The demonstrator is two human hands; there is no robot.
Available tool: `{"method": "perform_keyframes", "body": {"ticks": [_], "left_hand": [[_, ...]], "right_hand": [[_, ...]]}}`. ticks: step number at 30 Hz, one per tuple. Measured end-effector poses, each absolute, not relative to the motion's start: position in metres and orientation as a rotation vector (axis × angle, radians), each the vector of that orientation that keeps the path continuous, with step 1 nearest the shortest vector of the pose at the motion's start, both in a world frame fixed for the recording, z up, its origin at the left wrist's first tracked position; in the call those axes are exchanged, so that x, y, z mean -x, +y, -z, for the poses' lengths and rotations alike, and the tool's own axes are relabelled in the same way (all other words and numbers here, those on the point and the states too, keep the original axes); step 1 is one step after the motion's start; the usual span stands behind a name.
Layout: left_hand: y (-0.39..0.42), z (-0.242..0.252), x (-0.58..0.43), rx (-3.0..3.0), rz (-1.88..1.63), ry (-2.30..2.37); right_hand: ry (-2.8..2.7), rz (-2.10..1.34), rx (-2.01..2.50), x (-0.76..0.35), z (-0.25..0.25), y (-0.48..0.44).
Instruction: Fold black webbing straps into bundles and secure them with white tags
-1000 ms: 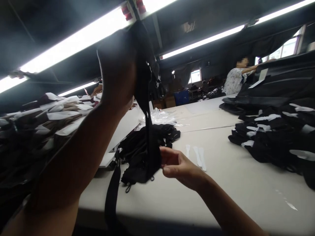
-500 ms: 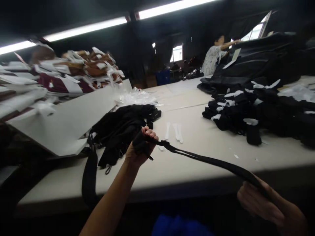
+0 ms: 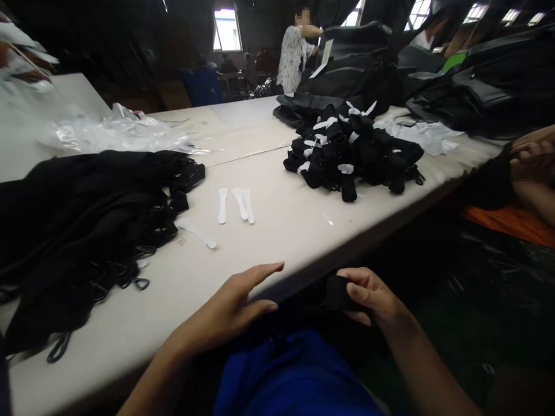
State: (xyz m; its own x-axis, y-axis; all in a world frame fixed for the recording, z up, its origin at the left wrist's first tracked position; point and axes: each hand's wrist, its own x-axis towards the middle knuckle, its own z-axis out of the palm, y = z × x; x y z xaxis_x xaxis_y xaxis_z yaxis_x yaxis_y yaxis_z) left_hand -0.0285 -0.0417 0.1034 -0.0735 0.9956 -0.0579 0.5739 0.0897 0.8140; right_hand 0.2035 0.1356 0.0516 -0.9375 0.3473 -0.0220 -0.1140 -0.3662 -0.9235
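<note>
Over the table's front edge my left hand (image 3: 236,300) is open, thumb and fingers apart, with nothing between them. My right hand (image 3: 373,294) grips a black strap (image 3: 337,293), thumb on top, just off the table edge above my lap. Much of that strap is lost against the dark background. On the table ahead lie several white paper strips (image 3: 222,205). A heap of black straps with metal hooks (image 3: 99,214) spreads to the left of my left hand.
Bundled black straps with white wraps (image 3: 347,150) are piled on the table (image 3: 269,214) at right. Clear plastic bags (image 3: 125,133) lie at back left. Black bags (image 3: 347,69) are stacked behind. A person (image 3: 290,58) stands at the back; another person's hands (image 3: 535,156) are at far right.
My left hand has let go of the strap and opened. My right hand has drawn the strap in near my lap. The view has turned right and downward.
</note>
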Motion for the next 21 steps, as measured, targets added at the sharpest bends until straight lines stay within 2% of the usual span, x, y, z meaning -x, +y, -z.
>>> {"method": "perform_keyframes", "body": {"ticks": [4, 6, 11, 16, 19, 21], "left_hand": [[-0.008, -0.099, -0.005, -1.673, -0.827, 1.385], [0.001, -0.096, -0.009, -1.612, -0.917, 1.357], [0.001, -0.105, -0.001, -1.144, -1.608, 1.643], [0.005, -0.126, 0.008, -0.668, -2.134, 1.425], [0.003, -0.132, 0.007, -0.574, -2.161, 1.433], [-0.003, -0.131, 0.005, -0.580, -2.101, 1.502]], "right_hand": [[-1.613, -2.465, 0.097, -0.178, -0.067, 0.122], [-1.568, -2.435, 0.079, -0.174, -0.074, 0.124], [-1.747, -2.373, 0.180, -0.177, -0.068, 0.128], [-2.079, -2.229, 0.324, -0.174, -0.036, 0.108], [-1.971, -2.282, 0.268, -0.176, -0.029, 0.104], [-1.893, -2.190, 0.239, -0.177, -0.034, 0.105]]}}
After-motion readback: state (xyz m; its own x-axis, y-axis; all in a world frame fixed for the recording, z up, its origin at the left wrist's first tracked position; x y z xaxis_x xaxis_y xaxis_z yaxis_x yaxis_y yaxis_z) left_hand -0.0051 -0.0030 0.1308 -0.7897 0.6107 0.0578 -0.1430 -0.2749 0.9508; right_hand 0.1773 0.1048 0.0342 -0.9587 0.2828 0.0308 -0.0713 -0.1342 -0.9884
